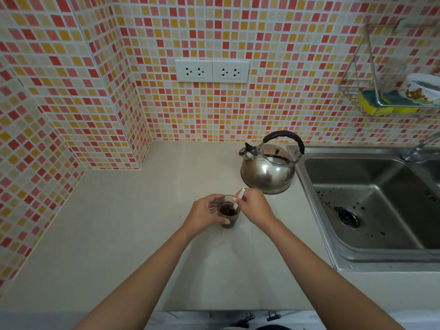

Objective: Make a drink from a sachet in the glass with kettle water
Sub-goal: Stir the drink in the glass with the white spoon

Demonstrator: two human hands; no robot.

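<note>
A small glass [229, 214] with dark brown liquid stands on the beige counter [133, 234]. My left hand [204, 214] wraps around its left side. My right hand [255, 205] pinches a thin white stick-like sachet [238, 198], held tilted with its lower end dipped into the liquid. A steel kettle [267, 169] with a black handle sits upright behind the glass, just past my right hand.
A steel sink [371, 206] with dark specks and a drain lies to the right, its faucet [415, 153] at the back. A wire rack [381, 101] with sponges hangs on the tiled wall. Two double sockets [212, 70] sit above the counter.
</note>
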